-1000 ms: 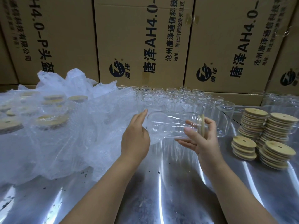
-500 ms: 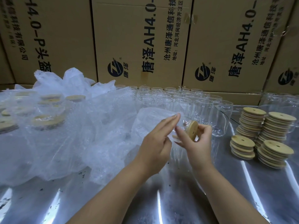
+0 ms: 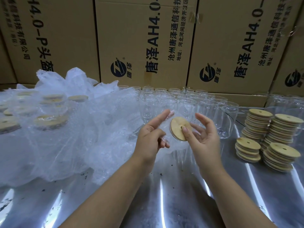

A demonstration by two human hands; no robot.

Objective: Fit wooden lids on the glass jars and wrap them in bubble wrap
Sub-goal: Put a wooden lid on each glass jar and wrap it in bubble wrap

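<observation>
My shiny metal table (image 3: 181,203) carried a cluster of empty jars (image 3: 189,101). Left of them lay heaped bubble wrap (image 3: 65,145), right of them stacked wooden lids (image 3: 279,129).

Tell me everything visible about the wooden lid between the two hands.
The wooden lid is a round disc of pale wood with a small hole off centre. It is tilted on edge, face toward the camera, at the end of a bundle of bubble wrap. The right hand presses its face with the thumb; the left hand grips the bubble wrap.

Held lid (image 3: 178,129): one. Right of it: four lid stacks (image 3: 259,117). Left: one bubble wrap (image 3: 74,142) heap. Behind: over twenty empty jars (image 3: 228,119). Left hand (image 3: 151,137), right hand (image 3: 204,139): two.
</observation>
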